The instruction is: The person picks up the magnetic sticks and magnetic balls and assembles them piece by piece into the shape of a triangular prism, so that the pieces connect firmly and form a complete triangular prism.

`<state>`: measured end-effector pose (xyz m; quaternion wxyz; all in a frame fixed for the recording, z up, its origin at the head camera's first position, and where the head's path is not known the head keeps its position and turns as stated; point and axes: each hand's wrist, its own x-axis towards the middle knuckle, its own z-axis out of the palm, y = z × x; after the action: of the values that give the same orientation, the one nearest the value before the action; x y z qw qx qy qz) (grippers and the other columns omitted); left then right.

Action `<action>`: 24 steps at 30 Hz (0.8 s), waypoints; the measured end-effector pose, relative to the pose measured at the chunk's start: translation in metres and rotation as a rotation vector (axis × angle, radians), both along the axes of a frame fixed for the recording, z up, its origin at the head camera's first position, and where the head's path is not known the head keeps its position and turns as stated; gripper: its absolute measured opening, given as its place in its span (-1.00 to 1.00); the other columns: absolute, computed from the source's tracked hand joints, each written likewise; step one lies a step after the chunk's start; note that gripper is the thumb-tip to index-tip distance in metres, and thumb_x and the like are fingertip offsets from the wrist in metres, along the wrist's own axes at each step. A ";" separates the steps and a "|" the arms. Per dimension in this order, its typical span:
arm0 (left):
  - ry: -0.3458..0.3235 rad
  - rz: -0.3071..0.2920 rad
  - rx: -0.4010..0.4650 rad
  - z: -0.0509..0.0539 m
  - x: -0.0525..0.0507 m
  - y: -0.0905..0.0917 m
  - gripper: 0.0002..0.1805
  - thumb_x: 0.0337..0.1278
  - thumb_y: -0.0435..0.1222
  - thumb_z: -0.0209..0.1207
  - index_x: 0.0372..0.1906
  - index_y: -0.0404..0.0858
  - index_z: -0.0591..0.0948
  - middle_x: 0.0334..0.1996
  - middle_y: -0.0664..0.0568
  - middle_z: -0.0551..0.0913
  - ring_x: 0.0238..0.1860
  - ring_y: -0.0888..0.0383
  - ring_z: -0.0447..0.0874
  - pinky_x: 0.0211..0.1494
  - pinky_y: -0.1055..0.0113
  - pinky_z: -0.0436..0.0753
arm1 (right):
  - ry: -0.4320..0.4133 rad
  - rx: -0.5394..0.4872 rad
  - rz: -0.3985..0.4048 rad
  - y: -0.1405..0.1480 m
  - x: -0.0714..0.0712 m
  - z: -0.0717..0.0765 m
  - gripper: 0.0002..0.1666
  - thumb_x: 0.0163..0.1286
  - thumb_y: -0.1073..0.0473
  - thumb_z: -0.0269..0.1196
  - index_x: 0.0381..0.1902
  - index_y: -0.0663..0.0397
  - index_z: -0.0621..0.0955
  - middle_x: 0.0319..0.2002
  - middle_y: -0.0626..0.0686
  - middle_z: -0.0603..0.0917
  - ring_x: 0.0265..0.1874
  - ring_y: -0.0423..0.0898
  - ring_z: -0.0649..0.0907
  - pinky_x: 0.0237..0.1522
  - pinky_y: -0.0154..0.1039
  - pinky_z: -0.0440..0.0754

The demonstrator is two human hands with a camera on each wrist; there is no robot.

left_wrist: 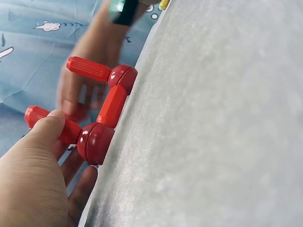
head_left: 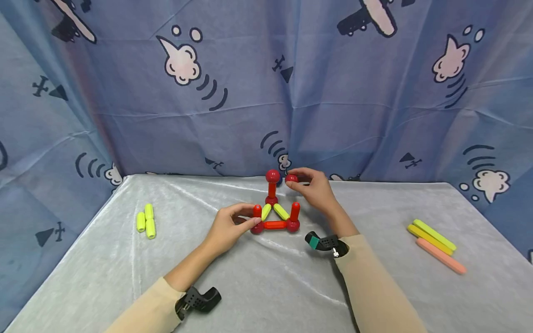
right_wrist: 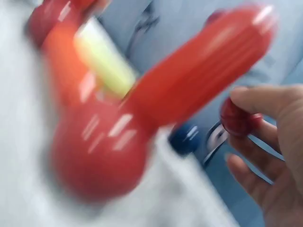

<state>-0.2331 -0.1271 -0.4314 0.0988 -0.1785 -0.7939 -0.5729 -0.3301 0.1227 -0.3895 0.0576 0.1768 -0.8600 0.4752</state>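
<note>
A triangular frame of red balls, one red rod (head_left: 275,225) and two yellow-green rods (head_left: 281,212) lies on the cloth. From each corner ball a red rod stands upright; the rear one (head_left: 272,190) carries a red ball (head_left: 272,176) on top. My left hand (head_left: 226,227) grips the front-left upright (left_wrist: 70,131) between thumb and fingers. My right hand (head_left: 314,188) pinches a loose red ball (right_wrist: 235,117), raised behind and right of the frame, not touching it. The front-right upright (right_wrist: 203,66) has a bare top end.
Several short yellow-green rods (head_left: 149,221) lie at the left. Long rods, yellow-green (head_left: 435,234), yellow (head_left: 430,239) and orange (head_left: 440,255), lie at the right. A dark blue ball (right_wrist: 185,138) sits behind the frame. A patterned curtain (head_left: 250,83) hangs behind the table.
</note>
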 end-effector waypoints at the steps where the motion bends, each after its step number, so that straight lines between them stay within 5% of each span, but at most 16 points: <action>1: 0.002 0.001 -0.003 -0.001 0.000 0.000 -0.66 0.14 -0.31 0.41 0.04 -0.27 0.72 -0.10 -0.12 0.80 -0.07 0.06 0.77 -0.05 0.39 0.73 | 0.002 -0.017 0.027 0.000 0.002 0.007 -0.55 0.35 0.10 0.39 0.16 0.09 0.66 0.07 0.17 0.74 0.03 0.11 0.72 0.10 0.02 0.71; 11: 0.015 -0.006 -0.018 -0.003 -0.002 -0.001 -0.69 0.17 -0.30 0.40 0.02 -0.25 0.72 -0.12 -0.09 0.81 -0.09 0.13 0.78 -0.06 0.38 0.74 | -0.019 -0.053 0.430 -0.017 0.033 0.058 -0.63 0.30 0.25 0.41 0.07 0.12 0.69 -0.01 0.16 0.74 -0.10 0.05 0.74 -0.06 -0.24 0.75; 17: 0.038 -0.004 -0.026 -0.003 -0.002 -0.002 -0.70 0.16 -0.32 0.40 0.00 -0.27 0.72 -0.16 -0.10 0.81 -0.13 0.16 0.79 -0.10 0.38 0.74 | -0.070 -0.071 0.607 -0.029 0.043 0.063 -0.62 0.27 0.35 0.40 0.06 0.22 0.68 -0.01 0.21 0.72 -0.12 -0.01 0.75 -0.01 -0.19 0.76; 24: 0.037 -0.009 -0.032 -0.002 -0.002 -0.001 -0.77 0.18 -0.32 0.38 -0.06 -0.23 0.73 -0.19 -0.07 0.82 -0.16 0.24 0.77 -0.11 0.39 0.73 | -0.085 -0.022 0.650 -0.038 0.043 0.055 -0.64 0.25 0.34 0.42 0.03 0.20 0.70 -0.05 0.18 0.73 -0.14 0.05 0.75 0.04 -0.15 0.73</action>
<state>-0.2347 -0.1284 -0.4330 0.1078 -0.1942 -0.8002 -0.5571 -0.2873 0.0848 -0.3340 -0.1310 0.4213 -0.7552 0.4848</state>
